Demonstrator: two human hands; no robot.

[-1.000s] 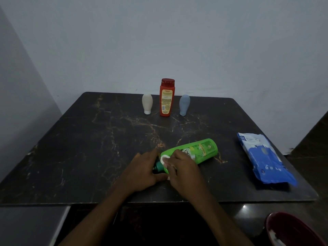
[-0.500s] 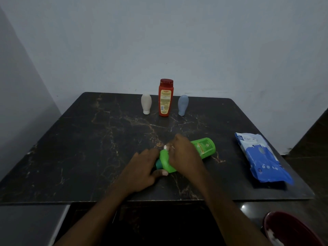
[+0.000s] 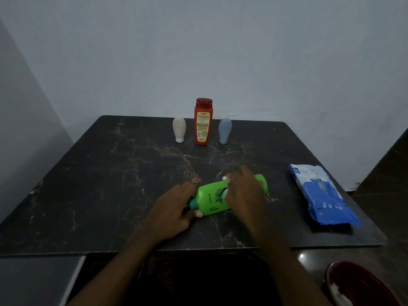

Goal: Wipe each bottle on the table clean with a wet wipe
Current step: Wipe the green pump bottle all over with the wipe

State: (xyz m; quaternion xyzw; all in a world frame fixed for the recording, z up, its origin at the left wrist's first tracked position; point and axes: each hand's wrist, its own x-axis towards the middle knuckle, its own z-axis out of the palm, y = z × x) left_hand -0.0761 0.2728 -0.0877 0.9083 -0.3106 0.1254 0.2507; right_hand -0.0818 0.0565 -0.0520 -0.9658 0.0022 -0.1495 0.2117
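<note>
four bottles are on the dark marbled table (image 3: 110, 184). three stand in a row at the far edge: a cream bottle (image 3: 179, 129) cap-down, a taller red bottle (image 3: 203, 124) in the middle, and a blue bottle (image 3: 225, 129) cap-down. the fourth, a green bottle (image 3: 210, 198), lies on its side near the front centre, its long axis running from near-left to far-right, its dark cap pointing left toward the person.

the left hand (image 3: 174, 208) has its grip closed round the cap end, thumb underneath. the right hand (image 3: 242, 193) curls over the middle of the bottle, pressing one white wet wipe (image 3: 225, 192) against it.

one blue wipes pack (image 3: 320, 195) lies flat at the right. one red bowl (image 3: 364, 286) sits below the table edge.
</note>
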